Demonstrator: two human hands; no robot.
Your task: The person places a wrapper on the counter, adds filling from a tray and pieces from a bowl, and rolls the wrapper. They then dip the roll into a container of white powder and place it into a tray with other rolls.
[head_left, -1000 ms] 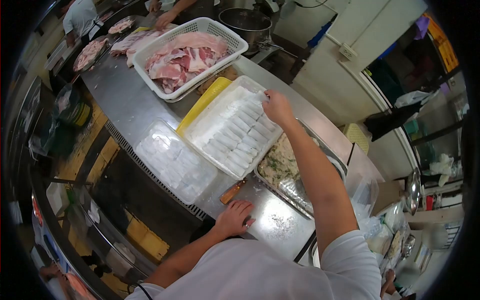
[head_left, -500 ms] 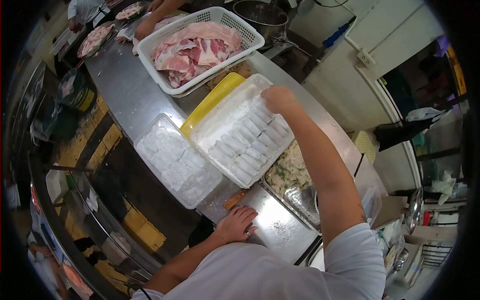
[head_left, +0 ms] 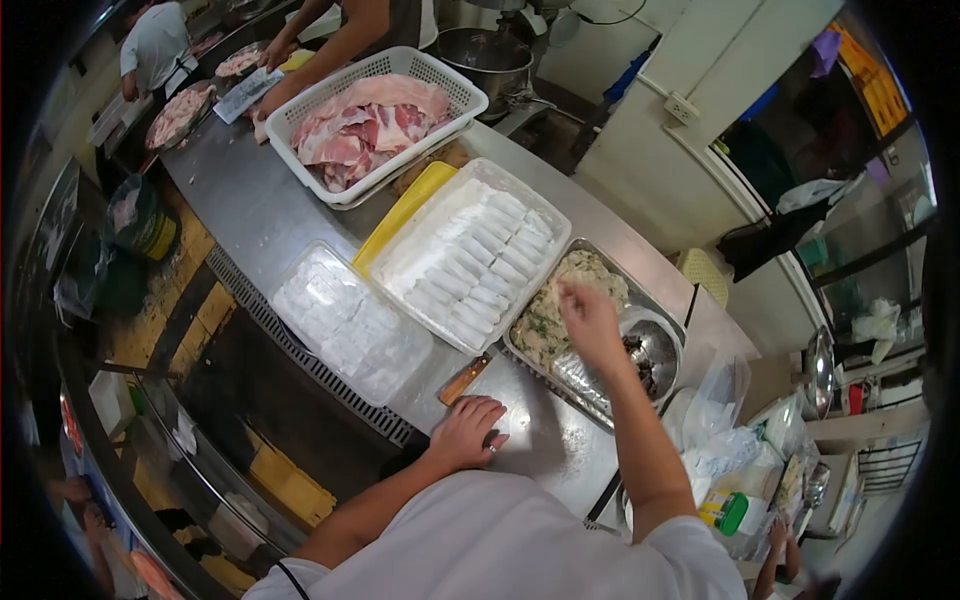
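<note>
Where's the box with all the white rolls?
In the head view, the box of white rolls is near the middle, between the clear box at its left and the metal tray under the right hand.

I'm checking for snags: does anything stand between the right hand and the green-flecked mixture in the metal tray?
Nothing visible does: the right hand is over the green-flecked mixture, though whether they touch is unclear.

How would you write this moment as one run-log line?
right hand: at pale mixture, contact unclear | left hand: near wooden handle | white rolls: in rows
</note>
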